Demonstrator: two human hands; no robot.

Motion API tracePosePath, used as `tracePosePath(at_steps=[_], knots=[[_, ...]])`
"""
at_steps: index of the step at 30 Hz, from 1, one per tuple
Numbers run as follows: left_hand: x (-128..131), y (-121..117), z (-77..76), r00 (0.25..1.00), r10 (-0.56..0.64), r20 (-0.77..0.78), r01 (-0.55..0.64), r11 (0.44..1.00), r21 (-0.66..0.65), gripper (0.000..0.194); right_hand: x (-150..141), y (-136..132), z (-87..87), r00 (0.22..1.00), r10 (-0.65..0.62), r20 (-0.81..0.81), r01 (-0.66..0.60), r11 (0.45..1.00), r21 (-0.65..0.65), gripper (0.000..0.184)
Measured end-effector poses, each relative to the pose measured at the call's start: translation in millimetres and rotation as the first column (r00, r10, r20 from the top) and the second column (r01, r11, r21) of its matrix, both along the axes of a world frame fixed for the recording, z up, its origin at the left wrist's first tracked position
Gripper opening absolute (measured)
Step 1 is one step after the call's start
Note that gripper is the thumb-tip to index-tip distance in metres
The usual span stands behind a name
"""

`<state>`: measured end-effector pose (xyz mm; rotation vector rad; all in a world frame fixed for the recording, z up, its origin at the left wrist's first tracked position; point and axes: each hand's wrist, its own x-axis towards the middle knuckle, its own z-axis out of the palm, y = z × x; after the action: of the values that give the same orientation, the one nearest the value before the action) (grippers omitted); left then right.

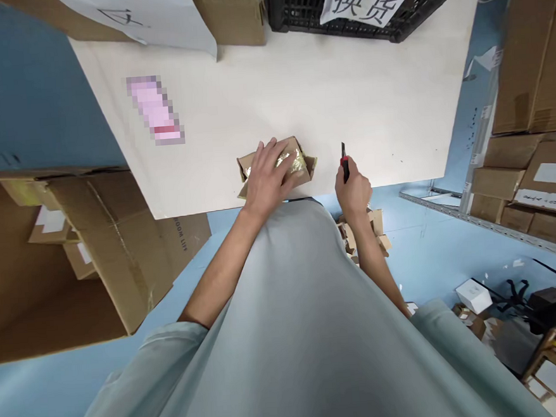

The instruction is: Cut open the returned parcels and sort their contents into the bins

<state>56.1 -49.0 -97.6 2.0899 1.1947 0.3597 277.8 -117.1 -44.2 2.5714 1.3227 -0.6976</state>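
Observation:
A small cardboard box [293, 145] lies near the front edge of the white table, its end flaps folded outward. Shiny gold wrapping [298, 161] shows inside it. My left hand [267, 174] rests over the box with its fingers spread, covering part of the opening. To the right of the box, my right hand [353, 187] is wrapped around a red and black utility knife [345, 165]. Its dark blade points away from me and is apart from the box.
Across the table [385, 106] stand a black plastic crate [293, 17] with a paper label and a cardboard box [233, 11]. A pixelated pink item [154, 109] lies at left. A large open carton [119, 245] is left of the table; shelved boxes [513, 160] stand right.

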Motion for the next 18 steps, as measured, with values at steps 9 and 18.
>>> tracePosePath(at_steps=[9,18], knots=[[-54.5,-6.1,35.1,0.987,0.076,-0.139,-0.078,0.997,-0.006,0.132,67.4,17.6,-118.5,1.000,0.016,0.019,-0.013,0.988,-0.153,0.064],[-14.6,-11.0,42.3,0.964,0.007,-0.265,-0.023,0.998,-0.055,0.122,74.4,13.3,-149.7,0.998,-0.006,-0.068,-0.007,0.981,-0.195,0.072]])
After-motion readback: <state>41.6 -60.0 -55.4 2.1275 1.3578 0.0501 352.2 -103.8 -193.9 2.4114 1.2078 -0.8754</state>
